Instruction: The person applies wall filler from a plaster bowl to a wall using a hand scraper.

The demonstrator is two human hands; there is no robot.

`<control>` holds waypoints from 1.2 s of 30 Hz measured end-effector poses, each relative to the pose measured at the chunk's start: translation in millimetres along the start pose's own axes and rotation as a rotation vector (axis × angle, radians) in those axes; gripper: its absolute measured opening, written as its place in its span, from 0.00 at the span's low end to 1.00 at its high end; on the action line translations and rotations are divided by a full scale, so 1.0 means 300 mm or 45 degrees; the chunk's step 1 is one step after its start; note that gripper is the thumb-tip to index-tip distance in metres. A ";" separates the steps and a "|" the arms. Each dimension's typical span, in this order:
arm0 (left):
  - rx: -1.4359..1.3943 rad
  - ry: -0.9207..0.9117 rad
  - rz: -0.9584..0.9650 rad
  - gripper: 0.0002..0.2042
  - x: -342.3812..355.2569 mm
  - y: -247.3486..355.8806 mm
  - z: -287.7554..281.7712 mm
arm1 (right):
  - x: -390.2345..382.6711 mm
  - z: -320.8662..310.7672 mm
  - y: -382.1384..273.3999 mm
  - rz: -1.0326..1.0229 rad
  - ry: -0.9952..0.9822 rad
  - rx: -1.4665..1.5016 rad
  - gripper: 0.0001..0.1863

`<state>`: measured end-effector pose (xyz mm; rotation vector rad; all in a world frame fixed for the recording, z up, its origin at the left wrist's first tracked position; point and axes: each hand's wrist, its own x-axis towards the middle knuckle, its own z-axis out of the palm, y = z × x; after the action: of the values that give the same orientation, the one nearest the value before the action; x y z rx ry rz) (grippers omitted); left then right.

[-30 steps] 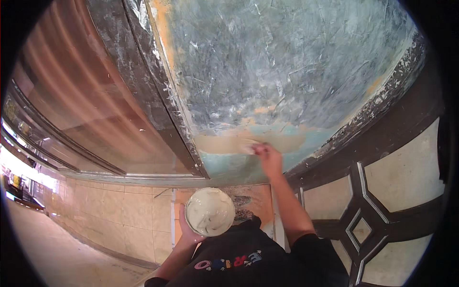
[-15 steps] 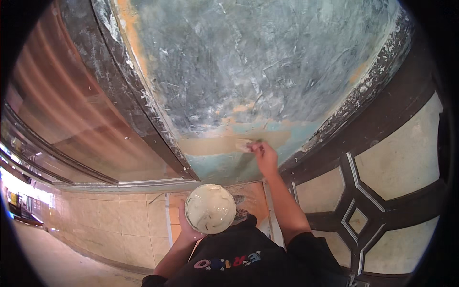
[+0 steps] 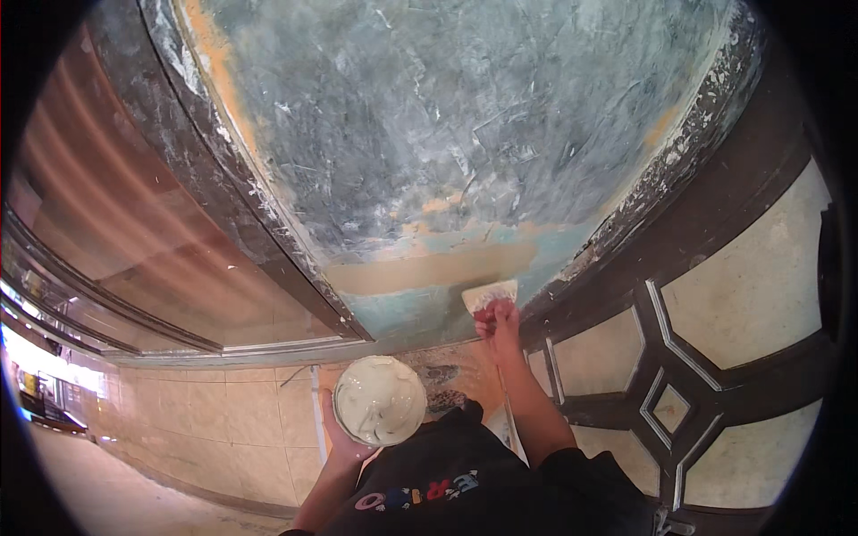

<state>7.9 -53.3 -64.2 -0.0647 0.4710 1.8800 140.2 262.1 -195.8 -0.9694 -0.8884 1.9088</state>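
Note:
My left hand [image 3: 344, 438] is wrapped round a tub of cream-coloured putty [image 3: 380, 400], its open top facing up and the paste swirled and glossy. Pinched in my right hand [image 3: 500, 323] is a putty knife [image 3: 491, 295] with a wide pale blade and a red handle; whitish paste coats part of the blade. The knife is in front of the lower wall, and I cannot tell whether its edge touches. Just above and left of it runs a smooth beige band of putty [image 3: 402, 271] across the blue-green wall [image 3: 384, 313].
Grey, scraped wall [image 3: 402, 116] rises above the band. A dark-framed window [image 3: 179, 259] stands on the left, and a dark panelled door [image 3: 626, 393] on the right. Beige tiles [image 3: 214, 411] line the lower left. An orange surface [image 3: 474, 366] shows below the wall.
My right hand has brought the putty knife down and slightly right, off the beige band, with its blade now turned broadside. The tub has shifted a little left and down in view.

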 end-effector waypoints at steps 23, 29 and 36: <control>0.301 0.116 0.112 0.36 0.039 -0.062 0.047 | 0.100 0.111 -0.049 0.095 -0.040 -0.028 0.13; 0.184 0.178 0.118 0.36 0.038 -0.078 0.062 | 0.021 0.211 -0.142 0.122 0.000 0.003 0.14; 1.326 -0.078 0.552 0.37 0.052 -0.087 0.037 | 0.093 0.106 -0.075 0.155 -0.100 -0.112 0.12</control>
<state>28.1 -28.2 -65.7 0.8362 1.4445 1.8111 109.4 289.2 -170.7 -1.0271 -0.9855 2.0371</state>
